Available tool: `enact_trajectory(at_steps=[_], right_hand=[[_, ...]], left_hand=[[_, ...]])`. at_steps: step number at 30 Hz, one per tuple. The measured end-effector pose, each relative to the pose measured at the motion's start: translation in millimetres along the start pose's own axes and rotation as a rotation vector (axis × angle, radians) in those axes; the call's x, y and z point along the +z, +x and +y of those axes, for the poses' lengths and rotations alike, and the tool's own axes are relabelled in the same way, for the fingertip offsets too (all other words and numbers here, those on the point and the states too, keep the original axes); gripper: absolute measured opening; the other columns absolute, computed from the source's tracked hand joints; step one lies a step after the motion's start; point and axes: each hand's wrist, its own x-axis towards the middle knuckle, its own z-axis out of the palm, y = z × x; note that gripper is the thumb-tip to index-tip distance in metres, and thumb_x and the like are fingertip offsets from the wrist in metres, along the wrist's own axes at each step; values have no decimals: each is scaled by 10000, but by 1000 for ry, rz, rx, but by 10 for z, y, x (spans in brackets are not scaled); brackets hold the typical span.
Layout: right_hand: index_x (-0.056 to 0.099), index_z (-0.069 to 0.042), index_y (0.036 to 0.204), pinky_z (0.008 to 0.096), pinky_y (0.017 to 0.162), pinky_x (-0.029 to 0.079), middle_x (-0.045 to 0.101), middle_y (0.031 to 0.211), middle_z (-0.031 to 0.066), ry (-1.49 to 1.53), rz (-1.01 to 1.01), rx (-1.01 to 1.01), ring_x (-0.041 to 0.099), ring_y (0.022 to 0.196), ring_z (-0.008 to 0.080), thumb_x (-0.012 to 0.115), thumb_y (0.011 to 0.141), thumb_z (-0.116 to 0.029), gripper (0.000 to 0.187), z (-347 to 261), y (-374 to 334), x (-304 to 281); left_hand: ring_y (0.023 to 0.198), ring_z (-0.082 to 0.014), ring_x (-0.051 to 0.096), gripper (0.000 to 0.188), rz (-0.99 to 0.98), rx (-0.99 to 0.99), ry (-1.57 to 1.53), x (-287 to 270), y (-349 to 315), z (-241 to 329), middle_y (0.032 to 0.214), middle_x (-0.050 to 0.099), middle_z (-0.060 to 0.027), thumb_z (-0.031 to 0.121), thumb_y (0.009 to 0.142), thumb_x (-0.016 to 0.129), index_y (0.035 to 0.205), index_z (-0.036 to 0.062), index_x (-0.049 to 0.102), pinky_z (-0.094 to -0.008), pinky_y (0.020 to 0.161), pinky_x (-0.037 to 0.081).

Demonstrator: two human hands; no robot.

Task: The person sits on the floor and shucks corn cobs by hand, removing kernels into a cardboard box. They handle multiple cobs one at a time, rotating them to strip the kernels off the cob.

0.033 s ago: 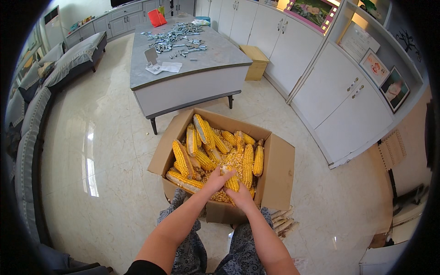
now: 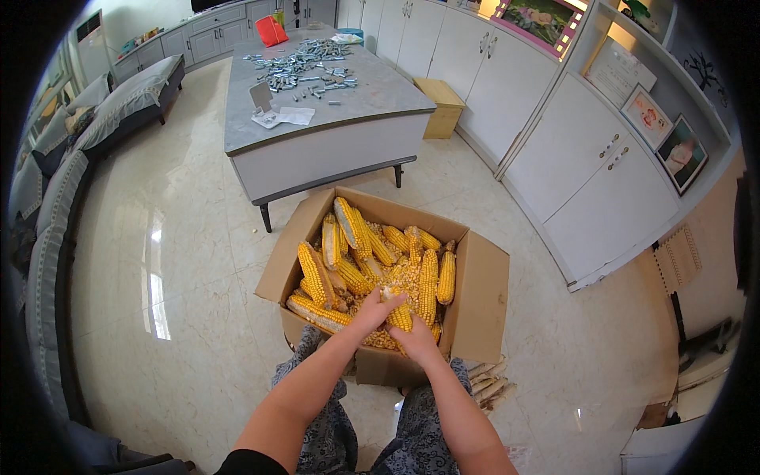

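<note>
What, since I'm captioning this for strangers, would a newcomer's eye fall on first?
Probably the bright yellow corn cobs in the open cardboard box at the centre, where the left hand and right hand hold one cob near loose kernels. Next, the small silvery pieces scattered over the grey table beyond, with a red item toward its far end.

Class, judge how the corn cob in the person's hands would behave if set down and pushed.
The corn cob would probably stay stiff, since no bend shows. Its rounded side suggests it may roll on a smooth surface. It might shed pieces, as loose kernels lie in the box.
</note>
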Motion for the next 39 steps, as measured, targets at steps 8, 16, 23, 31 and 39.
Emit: enact_trajectory(at_steps=[8,16,23,31,39], right_hand=[[523,21,1093,285,788,442,603,992,96,119,-132,-22,565,877,165,660,772,-249,441,393,184,84],[474,4,1148,273,756,446,591,966,73,144,-260,2,550,851,139,668,779,-255,491,36,32,-185],[473,-30,1114,261,480,445,569,768,56,423,-434,205,542,568,127,638,809,-232,401,-49,16,-309],[474,-32,1082,267,436,428,553,724,72,574,-413,177,534,543,143,594,844,-216,324,54,36,-289],[475,-32,1073,271,424,424,549,719,74,574,-443,257,530,537,147,593,844,-224,322,-50,-9,-332]], left_hand=[[1155,-280,425,849,-144,-29,-103,-123,183,-198,1294,385,-217,402,820,596,1357,-87,156,-351,777,457],[1059,-280,491,922,-214,-77,-40,-175,172,-197,1327,326,-215,407,817,590,1384,-54,28,-342,595,509],[1022,-263,517,933,-296,-127,-131,-208,230,-248,1321,331,-210,367,827,574,1392,-6,-67,-339,582,498],[946,-223,552,878,-287,-15,-293,-177,288,-329,1260,416,-139,271,842,579,1402,27,-51,-337,577,493],[948,-224,551,912,-224,-52,-159,-134,285,-289,1292,381,-170,423,827,589,1395,-18,28,-320,530,495]])
